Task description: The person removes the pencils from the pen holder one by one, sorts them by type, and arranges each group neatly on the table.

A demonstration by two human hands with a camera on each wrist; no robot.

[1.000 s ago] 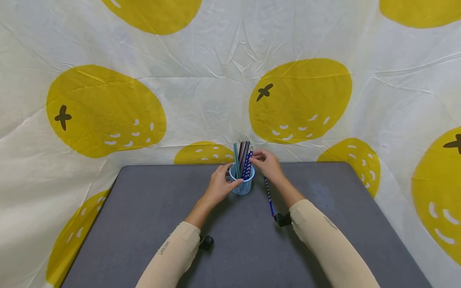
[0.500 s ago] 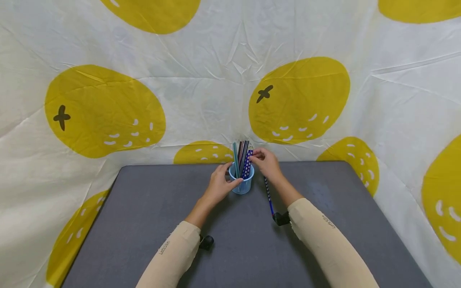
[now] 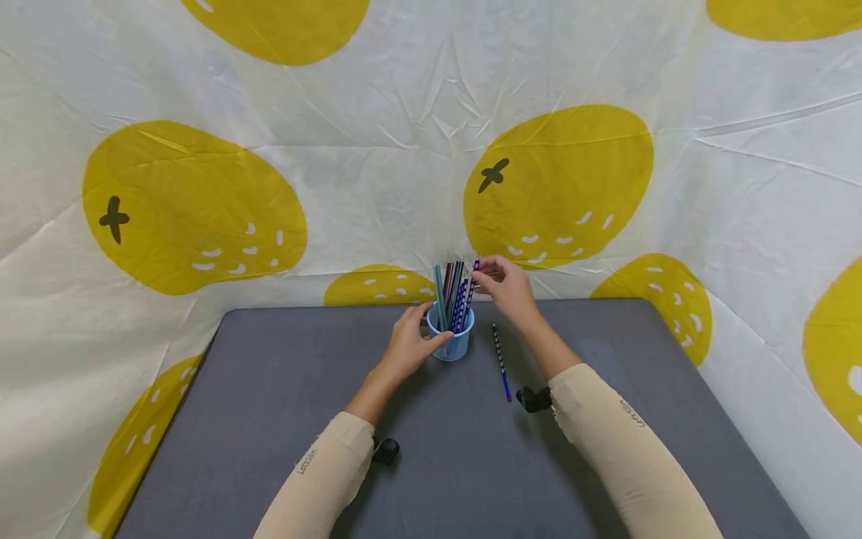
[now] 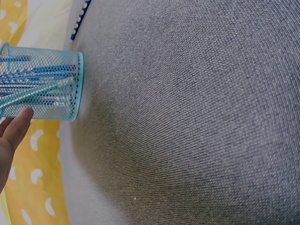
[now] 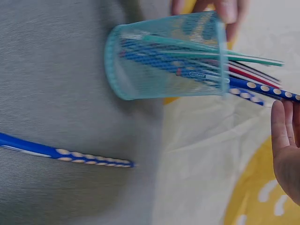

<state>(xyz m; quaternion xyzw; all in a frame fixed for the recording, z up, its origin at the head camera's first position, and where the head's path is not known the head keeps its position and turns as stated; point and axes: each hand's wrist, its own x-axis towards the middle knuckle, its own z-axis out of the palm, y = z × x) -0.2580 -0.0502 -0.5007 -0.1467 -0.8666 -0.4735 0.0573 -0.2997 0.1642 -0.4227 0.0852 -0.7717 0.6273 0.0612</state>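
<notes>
A light blue mesh pencil cup [image 3: 453,347] stands upright near the table's back edge. Teal, dark striped and blue dotted pencils [image 5: 187,55] lean in it. My left hand [image 3: 408,340] holds the cup at its left side, thumb at the front rim and fingers behind. Between thumb and fingertips, my right hand [image 3: 509,290] pinches a blue pencil with pale dots [image 5: 262,88] near its upper end. That pencil's lower part is inside the cup, and its top rises above the neighbouring blue ones. Another blue dotted pencil [image 3: 502,367] lies on the table, right of the cup.
The dark grey table [image 3: 283,404] ends just behind the cup. A white cloth with yellow fruit shapes [image 3: 377,202] hangs close behind it. Black wrist cameras [image 3: 534,399] stick out from both beige sleeves [image 3: 619,442] low over the table.
My right hand has moved up and slightly right, drawing the blue dotted pencil higher in the cup. The lying pencil's lower end now shows clear of the wrist camera. My left hand stays.
</notes>
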